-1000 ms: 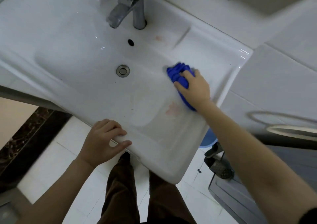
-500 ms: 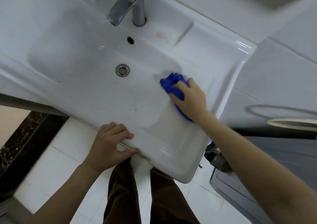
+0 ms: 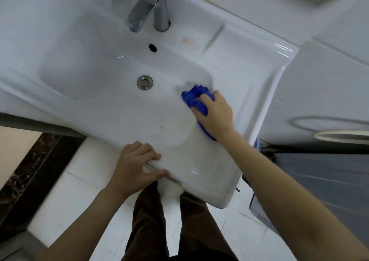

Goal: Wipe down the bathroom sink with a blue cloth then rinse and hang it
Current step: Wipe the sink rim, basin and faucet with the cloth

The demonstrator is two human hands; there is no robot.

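A white ceramic sink (image 3: pixel 259 65) fills the upper half of the view, with a chrome faucet (image 3: pixel 147 5) at the back and a metal drain (image 3: pixel 145 82) in the basin. My right hand (image 3: pixel 216 114) presses a bunched blue cloth (image 3: pixel 194 97) against the right inner slope of the basin; part of the cloth is hidden under my palm. My left hand (image 3: pixel 135 167) grips the sink's front rim, fingers on top and thumb along the edge. A faint pink stain (image 3: pixel 187 41) marks the ledge right of the faucet.
A dark overflow hole (image 3: pixel 152 47) sits below the faucet. White tiled wall (image 3: pixel 329 77) stands to the right, with a grey cabinet or appliance (image 3: pixel 319 181) below it. My brown trousers (image 3: pixel 147 220) and white floor tiles (image 3: pixel 79 190) show under the sink. A dark marble strip (image 3: pixel 36 171) runs at left.
My right hand has slid the blue cloth down and left from the right ledge into the basin's slope. The pink stain near the front right of the sink is gone. My left hand stays on the rim.
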